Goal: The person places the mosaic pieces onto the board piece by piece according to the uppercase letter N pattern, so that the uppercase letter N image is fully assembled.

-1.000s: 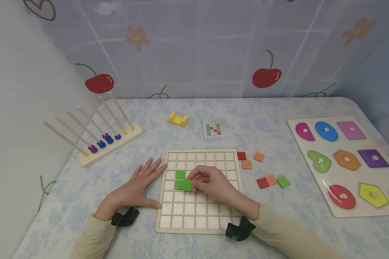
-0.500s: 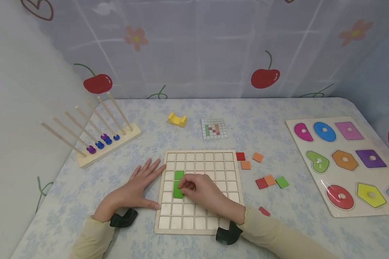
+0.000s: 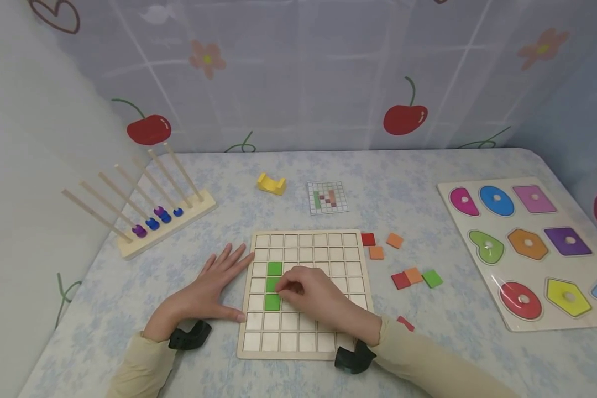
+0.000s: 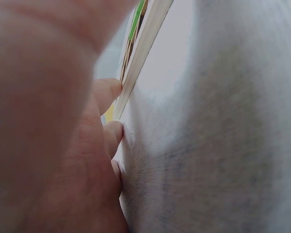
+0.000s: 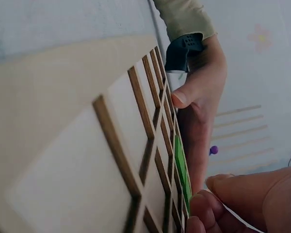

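Note:
A wooden grid board lies on the table. Three green square tiles fill a short column in its second column from the left. My right hand is over the board, fingers curled and tips drawn together right beside the middle and lowest green tiles. No tile shows between its thumb and fingers in the right wrist view. Flat on the table, my left hand spreads its fingers, with index fingertip and thumb at the board's left edge. The left wrist view shows fingertips along that edge.
Loose red, orange and green tiles lie right of the board. Behind it are a grid pattern card and a yellow curved block. A peg rack with beads stands left; a shape puzzle board lies right.
The lowest green tile has moved left and down from the right of the middle tile into the cell below it. My right hand moved left with it. The left hand has stayed put.

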Demonstrator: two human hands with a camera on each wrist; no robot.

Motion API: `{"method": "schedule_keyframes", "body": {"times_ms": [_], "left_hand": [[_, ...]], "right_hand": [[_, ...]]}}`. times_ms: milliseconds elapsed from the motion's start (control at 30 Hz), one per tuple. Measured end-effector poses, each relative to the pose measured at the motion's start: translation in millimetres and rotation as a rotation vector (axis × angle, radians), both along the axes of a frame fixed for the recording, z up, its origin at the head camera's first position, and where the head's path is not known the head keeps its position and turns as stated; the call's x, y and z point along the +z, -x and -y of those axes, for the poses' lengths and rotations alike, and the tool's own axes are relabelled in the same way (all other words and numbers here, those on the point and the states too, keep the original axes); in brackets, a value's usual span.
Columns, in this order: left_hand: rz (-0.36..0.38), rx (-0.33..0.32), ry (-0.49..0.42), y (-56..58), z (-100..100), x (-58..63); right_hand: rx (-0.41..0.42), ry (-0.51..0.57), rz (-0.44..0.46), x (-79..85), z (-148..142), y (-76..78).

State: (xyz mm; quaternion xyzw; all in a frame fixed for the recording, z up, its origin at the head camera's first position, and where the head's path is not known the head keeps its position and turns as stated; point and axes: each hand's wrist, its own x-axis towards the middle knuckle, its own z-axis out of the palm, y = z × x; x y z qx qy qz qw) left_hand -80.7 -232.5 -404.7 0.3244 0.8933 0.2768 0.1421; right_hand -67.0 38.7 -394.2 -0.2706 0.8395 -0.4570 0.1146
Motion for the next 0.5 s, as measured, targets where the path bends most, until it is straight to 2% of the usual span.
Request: {"method": "schedule_keyframes", "body": {"times_ms": [133, 233, 400, 500], "left_hand": [[0.004, -0.002, -0.005, 0.4, 0, -0.1], [0.002, -0.004, -0.007, 0.4, -1, -0.5], [-0.01, -0.003, -0.006, 0.3, 0, -1.9], [-0.016, 0.001, -0.001, 0.8, 1, -2.5]], "right_hand": [[-0.053, 0.035, 0.013, 5.9, -27, -1.4], [-0.151, 0.037, 0.005, 12.2, -62, -5.7], [-0.406, -0.009, -0.035, 17.8, -129, -19.8], [-0.58, -0.081, -0.02, 15.2, -162, -28.7]]}}
